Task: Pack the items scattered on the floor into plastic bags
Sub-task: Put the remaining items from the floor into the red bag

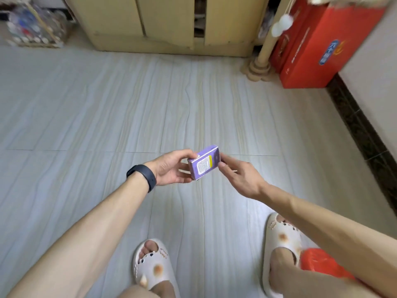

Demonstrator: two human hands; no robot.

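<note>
Box check: a small purple cardboard box (204,162) with a white-and-yellow label panel is held in the air at frame centre, above the pale grey tiled floor (86,115). It is tilted, with its right end higher. We read the left hand (171,168) as gripping the box's left end, thumb on the top corner and fingers curled underneath. At the other end the right hand (238,177) pinches the box, its fingertips partly hidden behind it. We note a black wristband (142,176) on the left wrist. At lower right a crumpled orange-red plastic bag (320,265) lies on the floor, partly covered by the right forearm, just beside a white slipper (281,237) and well apart from the box. A second white slipper (150,263) is at bottom centre. Along the top edge we see a beige wooden cabinet (167,22). A large red carton (318,46) stands at upper right by the wall, with a beige post (266,39) carrying white pom-poms (281,24) just left of it. The wire rack (34,24) at upper left holds clutter too blurred for us to name.
</note>
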